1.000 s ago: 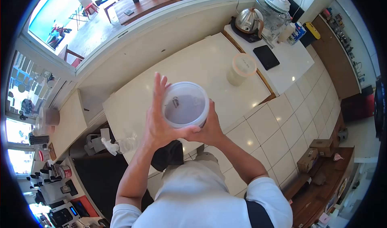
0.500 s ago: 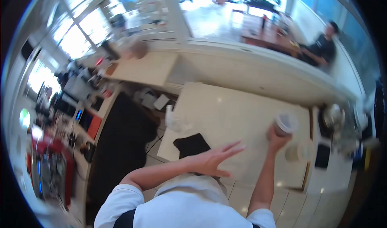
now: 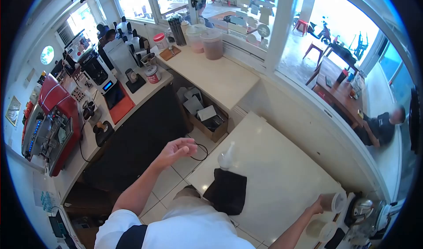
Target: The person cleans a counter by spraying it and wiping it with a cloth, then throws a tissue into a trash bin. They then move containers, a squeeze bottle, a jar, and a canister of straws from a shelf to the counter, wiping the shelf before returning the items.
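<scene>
My right hand [image 3: 316,207] is closed around a lidded plastic tub [image 3: 331,202] with brownish contents, at the right end of the white table. Just below it stands another plastic tub [image 3: 320,230] with pale contents. My left hand [image 3: 178,152] is raised over the floor, left of the table, its fingers loosely bent and nothing in them. Between the two hands, a black cloth [image 3: 227,192] lies on the near left part of the tabletop. A clear spray bottle [image 3: 227,158] stands right behind the cloth.
A metal kettle [image 3: 362,208] stands beyond the table's right end. To the left, a counter holds a red espresso machine [image 3: 55,125] and a grinder [image 3: 99,75]. A cardboard box [image 3: 213,128] sits below the back shelf [image 3: 220,79]. Outside the window, a person [image 3: 383,125] sits.
The view has swung to the left, bringing more of the coffee counter into sight. My left hand has moved from above the table to left of it. My right hand still grips the tub.
</scene>
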Motion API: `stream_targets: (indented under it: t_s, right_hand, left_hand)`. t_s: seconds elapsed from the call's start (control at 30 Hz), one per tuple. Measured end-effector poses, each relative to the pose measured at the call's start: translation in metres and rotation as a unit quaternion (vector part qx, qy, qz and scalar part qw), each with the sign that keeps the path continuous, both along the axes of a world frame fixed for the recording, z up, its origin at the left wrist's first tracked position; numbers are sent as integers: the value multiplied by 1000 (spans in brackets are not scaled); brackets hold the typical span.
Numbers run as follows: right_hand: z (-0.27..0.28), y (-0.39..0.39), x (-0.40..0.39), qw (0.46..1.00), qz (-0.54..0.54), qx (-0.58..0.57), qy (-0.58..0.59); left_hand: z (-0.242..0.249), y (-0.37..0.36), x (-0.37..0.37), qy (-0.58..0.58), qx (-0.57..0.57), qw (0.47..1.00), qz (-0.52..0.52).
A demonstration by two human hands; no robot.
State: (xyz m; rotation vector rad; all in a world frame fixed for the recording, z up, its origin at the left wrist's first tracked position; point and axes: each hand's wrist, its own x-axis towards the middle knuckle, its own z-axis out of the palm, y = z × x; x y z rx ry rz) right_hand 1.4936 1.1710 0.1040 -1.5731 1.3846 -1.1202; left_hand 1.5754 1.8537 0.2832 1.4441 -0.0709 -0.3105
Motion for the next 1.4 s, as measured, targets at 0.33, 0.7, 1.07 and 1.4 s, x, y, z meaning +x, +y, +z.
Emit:
stream_targets:
  t_s: [0.33,0.7,1.07,1.4]
  right_hand:
    - [241,328,235,841,526,-129,16]
    - [185,565,526,774,609,-167,55]
    - [165,621,608,782,593,-175,-77]
    - [173,564,543,776,613,-146,-34]
  left_hand:
    - [-16,96,333,-360,359,825,246]
    - [-36,124,544,-362,255,835,325]
    - [-20,119,575,-327,157,863,351]
    - [-38,95,571,-332,146,869,338]
